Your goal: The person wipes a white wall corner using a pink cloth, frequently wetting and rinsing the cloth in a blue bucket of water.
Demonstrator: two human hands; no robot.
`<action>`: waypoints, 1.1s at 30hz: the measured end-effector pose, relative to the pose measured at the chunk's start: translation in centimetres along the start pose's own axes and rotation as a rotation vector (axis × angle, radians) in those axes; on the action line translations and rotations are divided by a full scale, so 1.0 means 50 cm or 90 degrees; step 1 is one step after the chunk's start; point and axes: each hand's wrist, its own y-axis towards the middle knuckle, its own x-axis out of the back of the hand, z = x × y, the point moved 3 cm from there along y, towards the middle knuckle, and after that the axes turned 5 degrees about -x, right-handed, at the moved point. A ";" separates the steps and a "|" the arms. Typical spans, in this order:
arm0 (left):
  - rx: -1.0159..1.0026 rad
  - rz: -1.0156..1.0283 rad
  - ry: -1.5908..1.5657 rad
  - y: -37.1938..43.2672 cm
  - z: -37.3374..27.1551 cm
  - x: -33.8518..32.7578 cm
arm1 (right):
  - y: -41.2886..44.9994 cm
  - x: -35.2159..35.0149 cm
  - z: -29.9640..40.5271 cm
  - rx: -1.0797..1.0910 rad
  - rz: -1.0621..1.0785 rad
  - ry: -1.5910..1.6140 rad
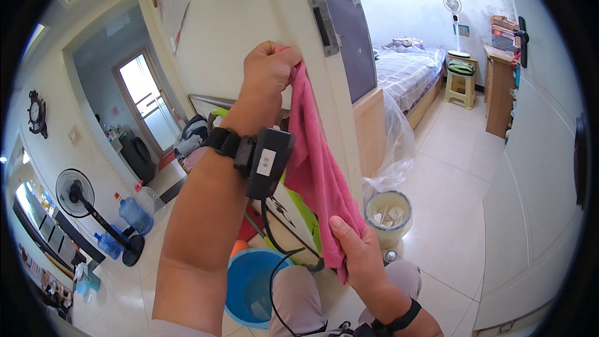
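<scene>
My left hand (270,63) is closed around the upper corner of a pink cloth (314,164), beside the edge of a white door frame (334,117). Below the metal strike plate (324,27), the cloth hangs stretched in folds along the frame. Its lower end is gripped by my right hand (358,252), thumb on top. A black device (270,163) with a cable is strapped to my left wrist. Near my knees stands a blue plastic basin (255,285) that holds some water.
A waste bin (387,234) with crumpled tissue stands by the frame, a small can (390,256) close to it. On the right is an open white door (529,150); beyond lies a bed (412,68). A floor fan (77,192) and large water bottles (135,215) stand at left.
</scene>
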 end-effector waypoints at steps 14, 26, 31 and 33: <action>0.054 -0.088 -0.125 -0.065 0.119 -0.007 | 0.003 0.012 -0.042 -0.021 -0.034 0.015; 0.110 -0.089 -0.163 -0.135 0.195 -0.007 | -0.024 0.034 -0.055 -0.013 -0.049 -0.019; 0.084 -0.097 -0.113 -0.148 0.223 0.000 | -0.041 0.037 -0.048 -0.024 -0.021 0.002; 0.081 -0.096 -0.090 -0.158 0.224 0.009 | -0.046 0.039 -0.046 -0.027 -0.031 0.006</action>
